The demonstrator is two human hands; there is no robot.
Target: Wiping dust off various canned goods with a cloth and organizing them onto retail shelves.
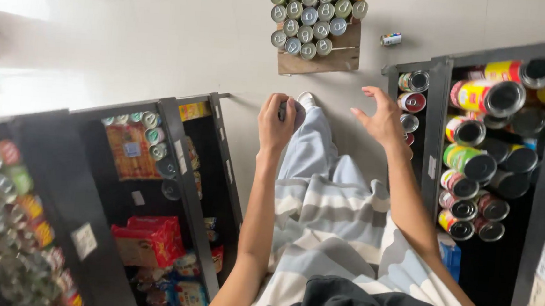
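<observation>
Here the person stands in a narrow aisle between two dark shelf units, looking straight down. The left hand is closed around a small can, held out in front of the body over the pale floor, above the tip of a white shoe. The right hand is empty, fingers spread, hanging just beside the right-hand shelf, close to the small cans stacked in its narrow column.

That shelf looks fairly well filled: larger cans lie on their sides in rows, with some dark gaps lower down. Ahead on the floor, a wooden crate carries a tight cluster of silver-topped cans, and one stray can lies just beside it. So, judging by what lies about, one can is in hand and plenty remain on the crate. The left-hand shelf holds red packets and more cans.
</observation>
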